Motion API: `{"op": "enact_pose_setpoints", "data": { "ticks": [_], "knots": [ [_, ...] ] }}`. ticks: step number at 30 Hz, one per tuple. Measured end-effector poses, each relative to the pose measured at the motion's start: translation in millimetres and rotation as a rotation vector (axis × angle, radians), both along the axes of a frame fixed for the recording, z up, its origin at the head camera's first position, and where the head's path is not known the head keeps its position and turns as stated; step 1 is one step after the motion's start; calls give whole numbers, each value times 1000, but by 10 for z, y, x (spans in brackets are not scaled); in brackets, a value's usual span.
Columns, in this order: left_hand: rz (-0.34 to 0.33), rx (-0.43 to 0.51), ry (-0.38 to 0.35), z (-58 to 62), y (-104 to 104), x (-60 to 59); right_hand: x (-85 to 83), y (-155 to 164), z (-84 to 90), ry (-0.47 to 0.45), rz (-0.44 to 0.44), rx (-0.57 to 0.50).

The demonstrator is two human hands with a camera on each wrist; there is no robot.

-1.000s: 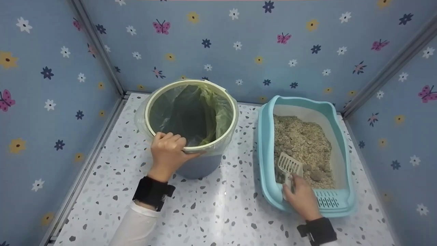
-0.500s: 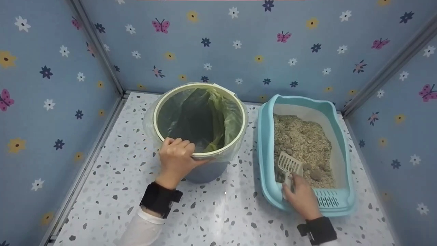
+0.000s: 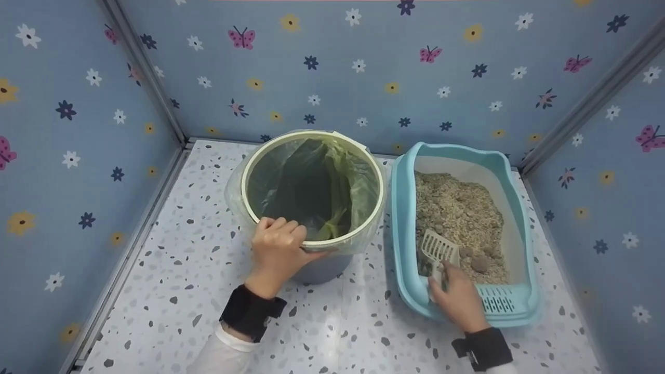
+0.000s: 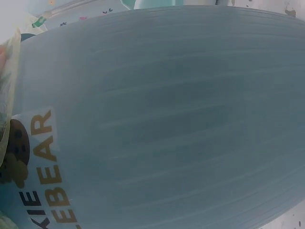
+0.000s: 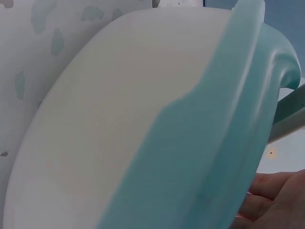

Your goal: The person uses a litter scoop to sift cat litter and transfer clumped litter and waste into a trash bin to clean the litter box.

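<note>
Grey plastic bin (image 3: 317, 259) with green liner is being steadied by the left hand (image 3: 278, 249) curled over its near rim, just beside the turquoise litter tray (image 3: 402, 228); the white slotted scoop (image 3: 439, 252) is being gripped by the right hand (image 3: 460, 301), blade resting in the litter.

The bin's (image 4: 167, 119) grey side carries gold lettering, cut off at the frame edge: "BEAR" and, below it, "KIE".

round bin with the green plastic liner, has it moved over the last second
Yes. The round bin with the green plastic liner, gripped at its rim by the left hand, has slid right, closing the gap to the turquoise litter tray.
</note>
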State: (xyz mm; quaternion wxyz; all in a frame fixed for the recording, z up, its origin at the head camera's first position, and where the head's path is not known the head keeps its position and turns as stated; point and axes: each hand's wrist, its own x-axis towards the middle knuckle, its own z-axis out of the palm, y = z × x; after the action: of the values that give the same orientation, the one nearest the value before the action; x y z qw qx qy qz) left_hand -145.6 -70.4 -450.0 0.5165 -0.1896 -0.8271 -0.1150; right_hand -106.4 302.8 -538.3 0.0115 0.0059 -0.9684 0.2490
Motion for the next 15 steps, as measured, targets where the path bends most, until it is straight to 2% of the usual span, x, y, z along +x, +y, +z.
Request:
{"op": "enact_pose_setpoints", "data": {
  "ticks": [5, 15],
  "knots": [
    [-1, -10, -13, 19, 44, 51, -3, -10, 3, 5, 7, 5],
    [8, -9, 0, -11, 58, 35, -34, -17, 85, -55, 17, 26]
  ]
}}
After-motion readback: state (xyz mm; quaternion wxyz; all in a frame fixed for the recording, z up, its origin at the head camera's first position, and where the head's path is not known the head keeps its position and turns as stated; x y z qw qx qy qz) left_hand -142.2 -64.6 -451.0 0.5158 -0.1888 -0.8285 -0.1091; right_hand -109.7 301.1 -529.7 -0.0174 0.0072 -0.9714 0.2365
